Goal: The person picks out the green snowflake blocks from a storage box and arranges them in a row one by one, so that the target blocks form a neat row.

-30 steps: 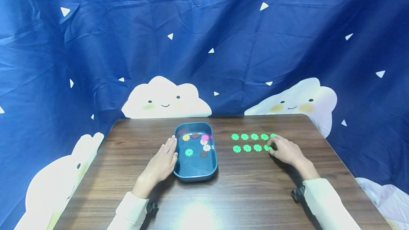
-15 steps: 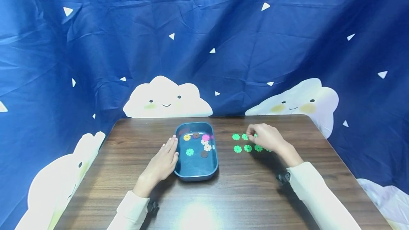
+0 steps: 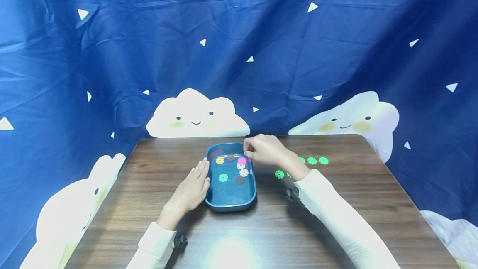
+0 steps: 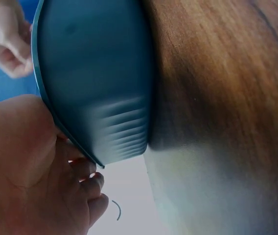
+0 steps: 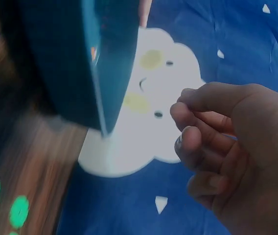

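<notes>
My left hand [image 3: 189,188] rests against the left rim of a blue tray [image 3: 229,196], its fingers straight along the edge. In the left wrist view, that palm lies beside the tray's outer wall. The right hand [image 3: 267,149] hovers at the tray's far right rim, fingers bent and thumb close to the index finger. Nothing shows between those fingers in the right wrist view. Inside the tray lie small flower-shaped discs: a green disc [image 3: 223,177], a yellow disc [image 3: 220,160], a pink disc [image 3: 242,160], and several white and brown ones.
Right of the tray, green flower discs [image 3: 312,160] lie in two rows on the wooden table [image 3: 336,219], partly covered by the right forearm. A blue curtain [image 3: 261,32] with white clouds hangs behind the table.
My right hand has moved left from the right end of the green rows, across them, to the tray's far right rim. The left hand has stayed at the tray.
</notes>
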### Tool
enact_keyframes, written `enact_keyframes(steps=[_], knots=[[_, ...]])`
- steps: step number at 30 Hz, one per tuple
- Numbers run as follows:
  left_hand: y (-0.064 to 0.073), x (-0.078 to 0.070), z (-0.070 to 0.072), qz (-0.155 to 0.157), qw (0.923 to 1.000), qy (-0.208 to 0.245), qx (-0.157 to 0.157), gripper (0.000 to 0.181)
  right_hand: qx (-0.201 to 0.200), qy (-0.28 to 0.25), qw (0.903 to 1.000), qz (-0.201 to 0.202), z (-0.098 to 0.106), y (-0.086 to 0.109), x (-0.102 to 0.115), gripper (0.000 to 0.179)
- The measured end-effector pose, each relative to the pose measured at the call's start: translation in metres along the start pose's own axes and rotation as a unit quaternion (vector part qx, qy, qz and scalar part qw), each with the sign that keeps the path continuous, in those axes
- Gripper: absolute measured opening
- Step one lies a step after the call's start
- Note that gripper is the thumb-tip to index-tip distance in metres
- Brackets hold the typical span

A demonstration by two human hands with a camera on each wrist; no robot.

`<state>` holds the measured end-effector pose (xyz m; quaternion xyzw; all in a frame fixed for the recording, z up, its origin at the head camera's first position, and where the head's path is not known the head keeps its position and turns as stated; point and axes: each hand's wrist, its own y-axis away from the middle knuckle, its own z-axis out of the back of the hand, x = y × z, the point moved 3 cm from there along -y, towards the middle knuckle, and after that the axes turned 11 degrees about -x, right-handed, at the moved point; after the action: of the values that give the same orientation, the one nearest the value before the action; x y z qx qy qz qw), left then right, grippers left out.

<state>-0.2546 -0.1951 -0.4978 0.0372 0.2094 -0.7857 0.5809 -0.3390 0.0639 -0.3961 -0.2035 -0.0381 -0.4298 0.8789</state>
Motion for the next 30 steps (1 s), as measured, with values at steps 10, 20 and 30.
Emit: enact_keyframes(steps=[10,20,30], knots=[[-0.002,-0.001,0.002,-0.005,1.0,-0.001,0.003,0.06,0.049,0.007,0.998,0.039,-0.032,-0.037,0.041,0.007],[-0.002,-0.001,0.001,-0.009,1.0,0.001,0.004,0.061,0.12,0.02,0.9911,0.053,-0.071,-0.051,0.062,0.022],[0.0,0.0,0.0,-0.004,1.0,-0.003,0.005,0.061,0.198,0.075,0.977,0.029,-0.094,-0.052,0.068,0.015]])
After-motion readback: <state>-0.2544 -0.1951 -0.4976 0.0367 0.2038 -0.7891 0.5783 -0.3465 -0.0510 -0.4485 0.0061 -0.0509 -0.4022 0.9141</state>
